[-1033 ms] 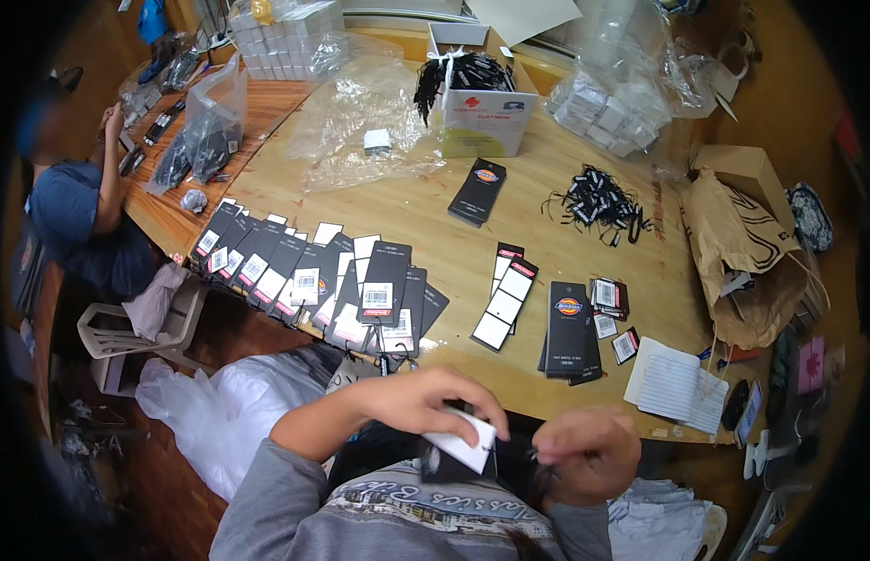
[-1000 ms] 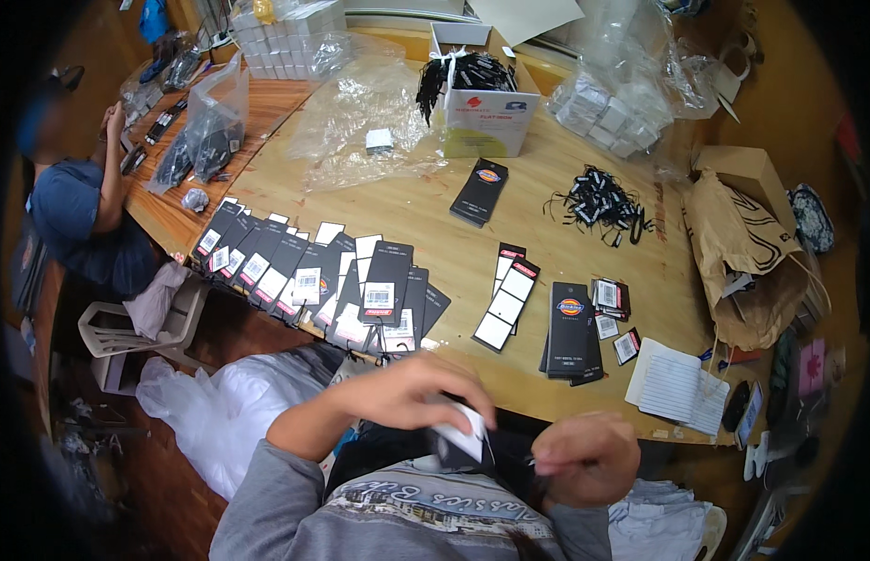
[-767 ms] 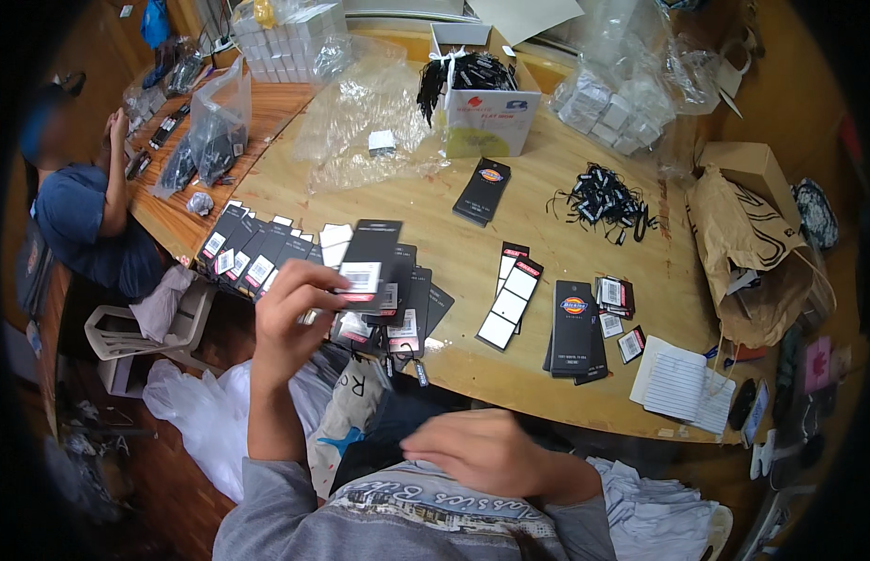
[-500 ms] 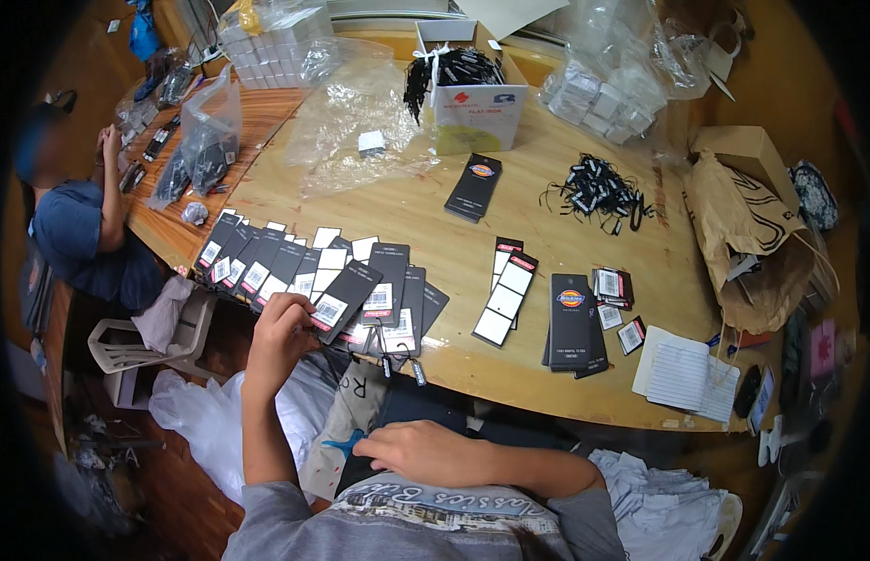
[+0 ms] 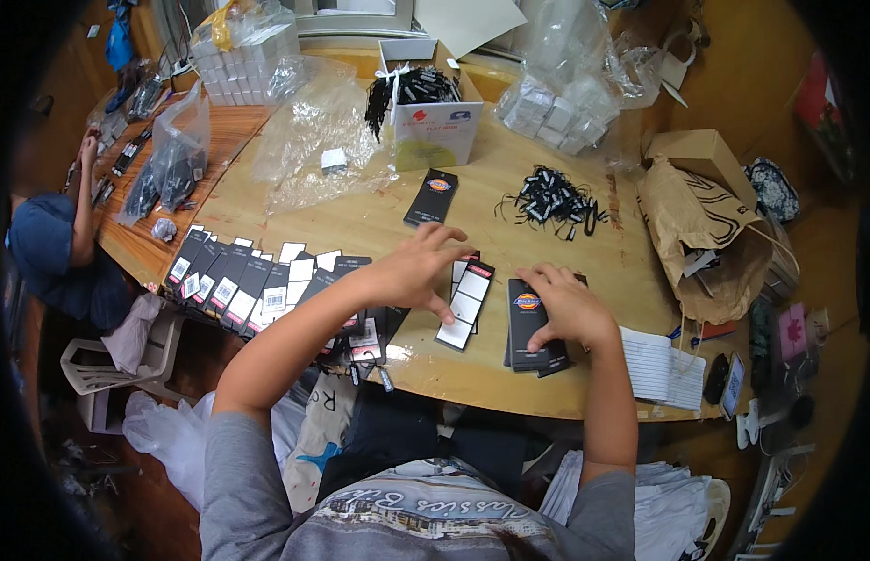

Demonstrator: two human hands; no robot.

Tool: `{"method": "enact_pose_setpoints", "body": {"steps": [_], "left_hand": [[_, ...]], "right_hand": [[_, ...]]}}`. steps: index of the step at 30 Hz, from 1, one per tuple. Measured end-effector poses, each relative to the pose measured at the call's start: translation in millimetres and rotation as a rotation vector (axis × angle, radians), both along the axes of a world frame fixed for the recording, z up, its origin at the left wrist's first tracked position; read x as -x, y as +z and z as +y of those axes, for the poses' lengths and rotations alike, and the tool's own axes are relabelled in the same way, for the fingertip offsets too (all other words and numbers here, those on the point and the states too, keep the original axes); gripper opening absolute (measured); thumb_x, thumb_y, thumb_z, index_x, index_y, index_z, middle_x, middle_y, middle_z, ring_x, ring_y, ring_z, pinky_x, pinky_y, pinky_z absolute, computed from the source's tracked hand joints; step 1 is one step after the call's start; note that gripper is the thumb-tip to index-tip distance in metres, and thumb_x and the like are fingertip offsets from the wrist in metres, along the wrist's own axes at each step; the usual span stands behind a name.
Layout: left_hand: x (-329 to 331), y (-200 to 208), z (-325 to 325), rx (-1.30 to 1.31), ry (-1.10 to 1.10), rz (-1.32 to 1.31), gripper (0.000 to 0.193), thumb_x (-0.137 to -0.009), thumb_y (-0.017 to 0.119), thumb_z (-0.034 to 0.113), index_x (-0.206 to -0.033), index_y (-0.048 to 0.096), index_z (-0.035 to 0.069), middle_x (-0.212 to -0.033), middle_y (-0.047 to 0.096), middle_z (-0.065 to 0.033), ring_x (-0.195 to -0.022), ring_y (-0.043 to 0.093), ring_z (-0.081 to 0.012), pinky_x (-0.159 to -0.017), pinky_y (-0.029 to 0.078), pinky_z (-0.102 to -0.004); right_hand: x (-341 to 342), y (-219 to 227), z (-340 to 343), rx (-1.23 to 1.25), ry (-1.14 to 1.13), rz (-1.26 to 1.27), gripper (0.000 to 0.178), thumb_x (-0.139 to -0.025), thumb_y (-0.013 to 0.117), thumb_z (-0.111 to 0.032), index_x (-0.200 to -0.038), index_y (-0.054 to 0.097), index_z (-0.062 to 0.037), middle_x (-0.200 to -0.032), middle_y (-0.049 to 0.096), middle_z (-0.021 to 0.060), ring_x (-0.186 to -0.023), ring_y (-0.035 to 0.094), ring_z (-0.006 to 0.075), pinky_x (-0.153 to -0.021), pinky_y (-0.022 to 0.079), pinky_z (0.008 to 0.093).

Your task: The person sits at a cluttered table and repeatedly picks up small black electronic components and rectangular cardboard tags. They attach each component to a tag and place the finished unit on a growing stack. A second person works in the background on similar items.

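Observation:
My left hand (image 5: 418, 271) reaches across the table with its fingers spread, its thumb by the white label cards with black and red ends (image 5: 468, 309). Over a stack of black hang tags with a colourful oval emblem (image 5: 526, 327) is my right hand (image 5: 575, 313), fingers apart and thumb against the top tag. Whether it grips any tag does not show. A long row of overlapping black tags with white barcode stickers (image 5: 239, 294) lies to the left, partly behind my left forearm. Further back rests another small pile of black tags (image 5: 431, 198).
Black string loops heap up (image 5: 555, 201) at the back right; more fill a white box (image 5: 433, 131). A brown paper bag (image 5: 701, 238) and a lined notepad (image 5: 645, 365) are on the right. Clear plastic (image 5: 313, 122) lies behind. Another person (image 5: 52, 234) sits far left.
My left hand has left the row of stickered tags and moved right to the label cards. My right hand has risen from my lap to the stack of black tags. The view has shifted slightly.

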State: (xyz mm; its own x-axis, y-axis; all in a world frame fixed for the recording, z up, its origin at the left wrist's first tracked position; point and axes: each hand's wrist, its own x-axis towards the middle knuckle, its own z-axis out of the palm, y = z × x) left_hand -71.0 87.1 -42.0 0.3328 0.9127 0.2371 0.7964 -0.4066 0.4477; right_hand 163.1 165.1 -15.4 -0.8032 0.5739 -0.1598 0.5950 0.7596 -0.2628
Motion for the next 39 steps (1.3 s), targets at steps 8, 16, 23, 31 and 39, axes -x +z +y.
{"method": "enact_pose_setpoints", "body": {"steps": [8, 16, 23, 31, 39], "left_hand": [[-16.0, -11.9, 15.8, 0.000, 0.068, 0.230, 0.090, -0.037, 0.076, 0.038, -0.112, 0.039, 0.006, -0.121, 0.031, -0.0137, -0.117, 0.022, -0.0329, -0.093, 0.022, -0.0437], [-30.8, -7.3, -1.4, -0.067, 0.189, -0.142, 0.050, -0.063, 0.066, 0.008, -0.102, 0.035, 0.002, -0.100, 0.049, -0.0141, -0.095, 0.049, -0.0226, -0.073, 0.039, -0.0321], [-43.0, 6.9, -15.5, 0.189, 0.301, -0.981, 0.017, -0.075, 0.054, 0.000, -0.090, 0.046, -0.003, -0.065, 0.056, -0.0051, -0.061, 0.051, -0.0063, -0.053, 0.040, -0.0204], [-84.6, 7.0, -47.5, 0.395, 0.279, -1.290, 0.016, -0.077, 0.054, 0.002, -0.092, 0.052, -0.004, -0.074, 0.058, -0.0030, -0.065, 0.051, -0.0043, -0.056, 0.042, -0.0165], [-82.7, -1.2, -61.5, 0.310, 0.350, -1.380, 0.007, -0.077, 0.054, 0.003, -0.081, 0.050, -0.001, -0.076, 0.057, -0.0042, -0.068, 0.052, -0.0045, -0.060, 0.041, -0.0154]], "right_hand": [[5.4, 3.1, -13.0, -0.021, -0.085, 0.035, 0.089, -0.030, 0.077, -0.014, -0.111, 0.043, -0.0107, -0.110, 0.041, 0.0076, -0.106, 0.037, 0.0271, -0.088, 0.032, 0.0356], [4.1, 1.8, -14.3, -0.088, -0.125, 0.216, 0.074, -0.035, 0.076, -0.008, -0.103, 0.046, -0.0079, -0.104, 0.044, 0.0091, -0.099, 0.042, 0.0260, -0.082, 0.037, 0.0334], [-4.3, 2.2, -7.2, 0.546, -0.204, 0.812, 0.036, -0.066, 0.058, -0.002, -0.100, 0.046, -0.0062, -0.083, 0.056, 0.0082, -0.077, 0.055, 0.0171, -0.069, 0.042, 0.0263], [12.6, -9.1, -63.8, 0.284, -0.308, 0.874, 0.028, -0.074, 0.058, -0.015, -0.097, 0.043, -0.0072, -0.079, 0.057, 0.0145, -0.071, 0.058, 0.0282, -0.060, 0.044, 0.0314], [-77.5, -28.7, -20.0, -0.337, -0.777, 0.125, 0.037, -0.056, 0.069, -0.015, -0.088, 0.057, -0.0032, -0.086, 0.052, 0.0104, -0.085, 0.049, 0.0282, -0.073, 0.039, 0.0335]]}}
